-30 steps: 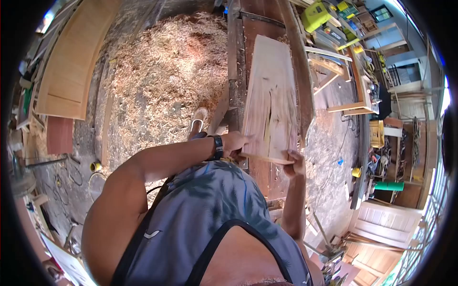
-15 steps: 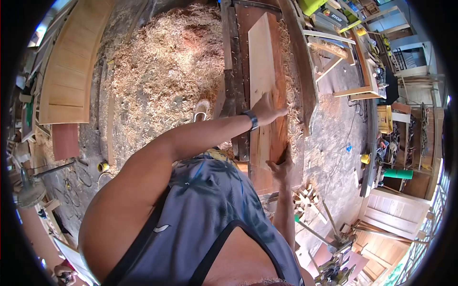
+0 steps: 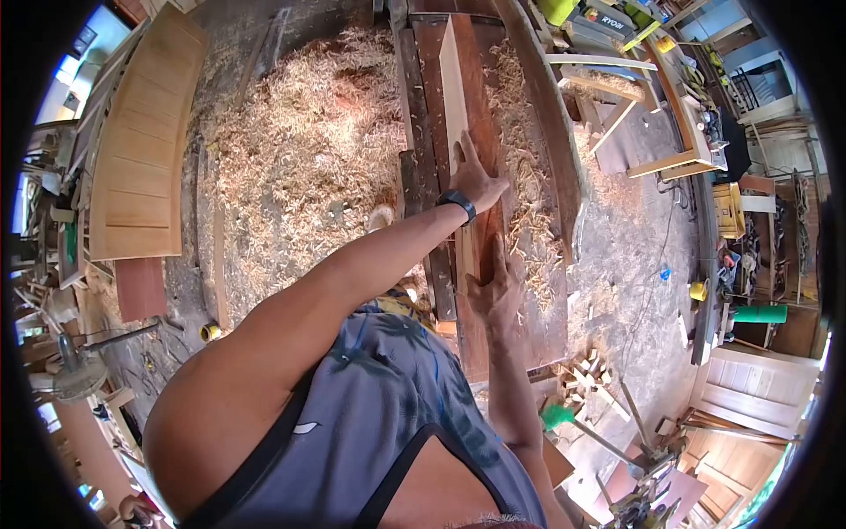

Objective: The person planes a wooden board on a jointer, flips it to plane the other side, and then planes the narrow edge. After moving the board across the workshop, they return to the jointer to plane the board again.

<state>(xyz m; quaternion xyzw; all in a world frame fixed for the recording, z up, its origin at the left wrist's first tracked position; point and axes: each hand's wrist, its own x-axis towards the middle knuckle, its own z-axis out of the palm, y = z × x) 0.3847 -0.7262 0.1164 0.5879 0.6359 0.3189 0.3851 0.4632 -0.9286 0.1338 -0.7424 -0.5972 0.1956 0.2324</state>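
A long wooden board [image 3: 476, 84], pale on its left face and reddish brown on the other, lies lengthwise on a dark workbench [image 3: 545, 339]. My left hand [image 3: 477, 183], with a dark watch on the wrist, grips the board around its middle, its fingers pointing away from me along the wood. Nearer my body, my right hand [image 3: 495, 291] holds the near end between thumb and fingers. Curly shavings [image 3: 527, 189] cover the bench to the right of the board.
Shavings [image 3: 308, 167] are heaped over the floor left of the bench. A panelled door [image 3: 141, 167] stands farther left. Wood offcuts [image 3: 586, 375] lie past the bench's near right corner. At the right are a wooden frame [image 3: 661, 166] and a green roll [image 3: 760, 314].
The board has turned about its length, so less of its pale face and more of its brown face shows. Both hands have shifted slightly left with it in view.
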